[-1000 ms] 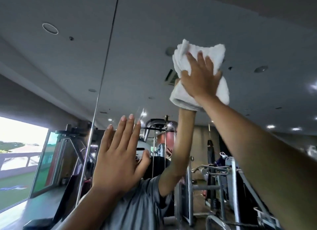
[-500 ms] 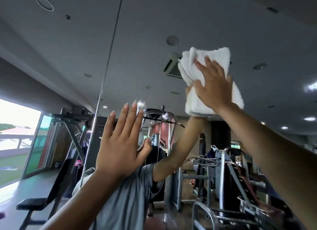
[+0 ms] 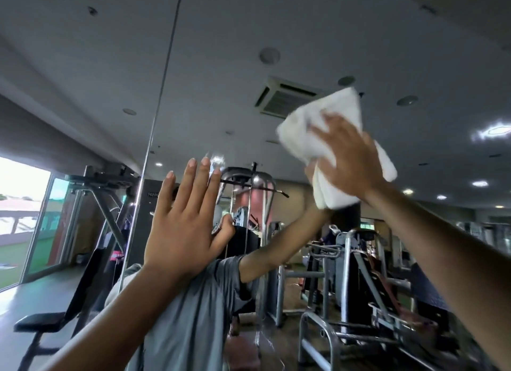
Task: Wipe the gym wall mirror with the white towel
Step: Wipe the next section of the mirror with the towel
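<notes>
The gym wall mirror fills the view and reflects the ceiling, the machines and a person in a grey shirt. My right hand lies flat on the folded white towel, fingers spread, and presses it against the glass at the upper right. The towel is motion-blurred. My left hand is open, palm on the mirror at the lower middle, fingers straight and pointing up.
A vertical seam between mirror panels runs just left of my left hand. In the reflection stand a black bench at lower left, weight machines at right and a bright window at far left.
My right hand has slid the towel to the right and downward across the glass. My left hand stays planted on the mirror in about the same spot.
</notes>
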The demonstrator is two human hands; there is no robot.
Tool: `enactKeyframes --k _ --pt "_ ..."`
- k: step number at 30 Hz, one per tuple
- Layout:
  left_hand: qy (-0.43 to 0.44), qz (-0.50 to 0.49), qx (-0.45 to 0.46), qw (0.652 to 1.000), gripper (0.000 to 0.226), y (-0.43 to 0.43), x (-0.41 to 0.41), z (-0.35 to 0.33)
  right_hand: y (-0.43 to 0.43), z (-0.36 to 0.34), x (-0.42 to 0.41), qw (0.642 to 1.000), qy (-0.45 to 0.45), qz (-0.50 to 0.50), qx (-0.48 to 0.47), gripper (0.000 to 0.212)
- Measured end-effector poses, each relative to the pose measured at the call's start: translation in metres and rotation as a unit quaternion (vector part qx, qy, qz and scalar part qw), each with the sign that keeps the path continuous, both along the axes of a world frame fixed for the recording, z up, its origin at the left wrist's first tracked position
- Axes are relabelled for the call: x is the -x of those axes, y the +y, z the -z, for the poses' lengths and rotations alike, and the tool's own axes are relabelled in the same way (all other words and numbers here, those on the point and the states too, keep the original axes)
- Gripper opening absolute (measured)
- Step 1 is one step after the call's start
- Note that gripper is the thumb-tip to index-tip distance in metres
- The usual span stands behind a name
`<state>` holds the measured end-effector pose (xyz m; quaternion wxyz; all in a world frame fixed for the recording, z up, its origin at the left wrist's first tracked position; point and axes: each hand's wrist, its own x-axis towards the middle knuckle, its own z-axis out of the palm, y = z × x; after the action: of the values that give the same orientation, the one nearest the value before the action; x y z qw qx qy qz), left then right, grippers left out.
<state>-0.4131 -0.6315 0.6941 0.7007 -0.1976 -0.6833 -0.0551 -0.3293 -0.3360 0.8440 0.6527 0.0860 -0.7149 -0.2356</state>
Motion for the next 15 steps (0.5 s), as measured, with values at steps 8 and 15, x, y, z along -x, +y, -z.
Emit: enactKeyframes --k 8,15 --pt "0.019 0.011 -0.001 1.0 0.072 -0.003 -0.003 0.036 -0.068 0.063 0.018 0.999 -0.02 -0.024 -0.036 0.063" --pt "-0.009 0.0 0.005 1.0 0.073 0.0 -0.003 0.035 0.023 0.055 -0.004 0.997 -0.046 -0.001 -0.059 0.067"
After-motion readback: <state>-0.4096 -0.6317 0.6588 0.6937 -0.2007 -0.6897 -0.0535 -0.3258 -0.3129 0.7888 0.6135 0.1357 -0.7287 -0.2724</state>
